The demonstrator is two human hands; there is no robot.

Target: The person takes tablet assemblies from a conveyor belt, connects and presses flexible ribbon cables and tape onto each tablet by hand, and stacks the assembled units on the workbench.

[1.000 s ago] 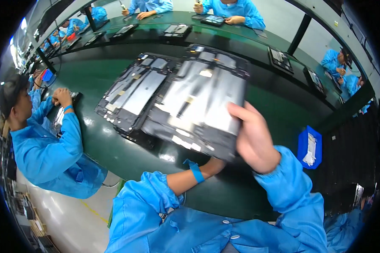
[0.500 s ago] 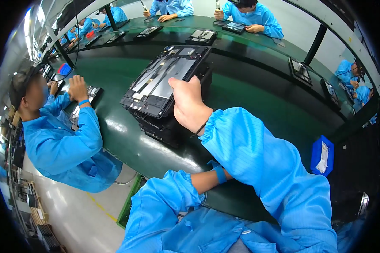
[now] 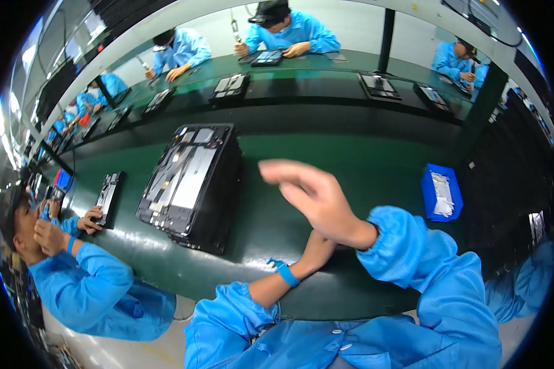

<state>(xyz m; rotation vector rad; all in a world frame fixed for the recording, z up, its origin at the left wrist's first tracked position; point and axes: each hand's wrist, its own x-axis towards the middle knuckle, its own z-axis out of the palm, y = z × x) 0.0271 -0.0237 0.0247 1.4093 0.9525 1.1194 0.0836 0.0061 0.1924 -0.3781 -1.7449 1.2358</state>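
My right hand (image 3: 319, 203) hangs over the table with its fingers stretched out together and the thumb apart, slightly blurred, and nothing shows in it. Below it my left hand (image 3: 317, 251) is mostly covered by the right one, so its fingers are hidden. A blue strap (image 3: 285, 273) circles my left wrist. To the left of both hands, apart from them, stands a tall stack of opened tablets (image 3: 223, 200). The uppermost tablet (image 3: 191, 175) shows silver battery plates, dark cables and a black frame.
A blue bin (image 3: 442, 192) with white pieces stands to the right. At the left a co-worker (image 3: 95, 286) in blue handles a tablet (image 3: 109, 198). Several opened tablets lie along the far strip, including one tablet (image 3: 378, 86). A co-worker (image 3: 289, 37) works beyond it.
My right hand has let go of the top tablet on the stack and moved right, away from it. The view has turned to the right. The left co-worker's hands have shifted.
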